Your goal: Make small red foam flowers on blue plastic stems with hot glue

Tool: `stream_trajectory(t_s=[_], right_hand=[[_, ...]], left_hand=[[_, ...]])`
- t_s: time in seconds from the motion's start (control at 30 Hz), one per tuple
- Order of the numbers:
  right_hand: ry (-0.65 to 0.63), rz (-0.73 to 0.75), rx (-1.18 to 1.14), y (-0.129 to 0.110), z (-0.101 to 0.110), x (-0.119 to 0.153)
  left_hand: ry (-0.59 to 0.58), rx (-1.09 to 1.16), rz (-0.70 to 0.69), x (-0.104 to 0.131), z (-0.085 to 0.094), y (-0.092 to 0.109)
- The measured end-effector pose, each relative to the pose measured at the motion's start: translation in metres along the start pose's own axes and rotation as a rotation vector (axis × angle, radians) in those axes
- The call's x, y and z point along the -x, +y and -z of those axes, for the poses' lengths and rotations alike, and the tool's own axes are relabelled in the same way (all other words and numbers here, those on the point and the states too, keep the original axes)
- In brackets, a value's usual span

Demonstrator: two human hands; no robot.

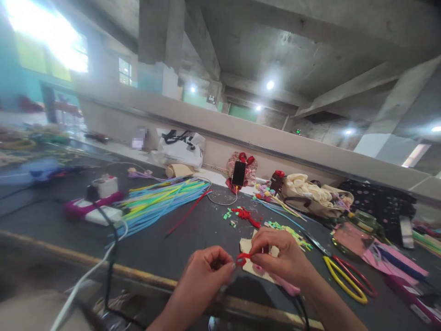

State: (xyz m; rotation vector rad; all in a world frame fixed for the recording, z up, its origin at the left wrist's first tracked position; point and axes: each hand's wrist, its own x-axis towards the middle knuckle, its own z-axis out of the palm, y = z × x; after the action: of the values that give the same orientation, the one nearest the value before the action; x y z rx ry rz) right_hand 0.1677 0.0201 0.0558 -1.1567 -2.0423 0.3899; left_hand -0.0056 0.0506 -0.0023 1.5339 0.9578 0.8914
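A person works close to the front edge of a long, dark grey worktable [155, 250], where, to my eye, a fumble could send a small part to the floor. Long-handled scissors with yellow and red grips [328, 255] lie beside the right forearm, which might nudge them. A pink, rod-like tool trailing a black cord [288, 286] lies beneath the wrist; a snag could drag it. The small, curled red strip [245, 255], held up over a cream sheet [245, 246], could spring loose if pinched too lightly. The right hand [285, 255] grips it between thumb and forefinger; the left hand's [205, 271] fingertips nearly meet at its curl, whether holding it I cannot tell.
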Motion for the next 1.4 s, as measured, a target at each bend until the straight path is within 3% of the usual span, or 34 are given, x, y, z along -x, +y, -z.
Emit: stream_trajectory(t_s=[0.27, 0.63, 1.0, 1.4], right_hand=[[-0.148, -0.004, -0.006, 0.005, 0.003, 0.002], [0.008, 0.031, 0.013, 0.010, -0.008, 0.015], [-0.031, 0.130, 0.210, 0.012, -0.008, 0.014], [-0.111, 0.118, 0.394, 0.010, -0.008, 0.011]], left_hand=[[-0.027, -0.120, -0.006, 0.003, 0.000, 0.004], [-0.016, -0.194, -0.037, 0.003, -0.005, 0.006], [-0.010, -0.245, -0.087, 0.003, -0.003, 0.004], [0.024, -0.226, -0.115, 0.003, -0.004, 0.004]])
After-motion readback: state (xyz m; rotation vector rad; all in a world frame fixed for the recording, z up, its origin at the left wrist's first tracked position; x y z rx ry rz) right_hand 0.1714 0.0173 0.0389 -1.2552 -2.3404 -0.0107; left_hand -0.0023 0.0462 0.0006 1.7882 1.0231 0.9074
